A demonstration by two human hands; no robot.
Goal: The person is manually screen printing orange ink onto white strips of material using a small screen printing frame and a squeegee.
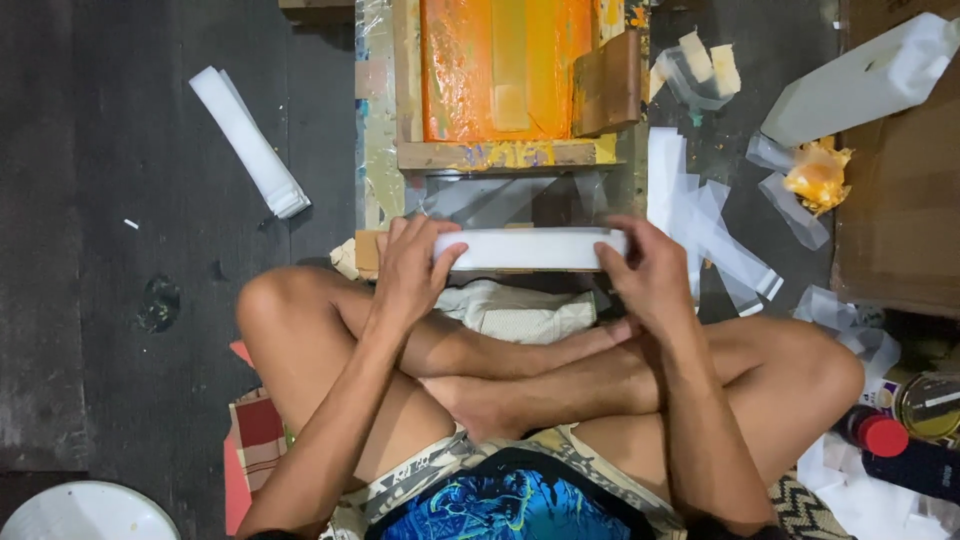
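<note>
Over the dark floor point(120, 330), a white strip stack point(530, 248) lies level — long axis left-right — each hand's grip, left hand point(412, 268) and right hand point(648, 272), clamped on an end.

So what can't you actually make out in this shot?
- Head view: the underside of the white stack; the left hand and right hand cover its ends.
- The orange screen frame is cut off by the top edge.
- The white bowl is cropped at the bottom-left corner.
- The tin and red-capped bottle run off the right edge.
</note>
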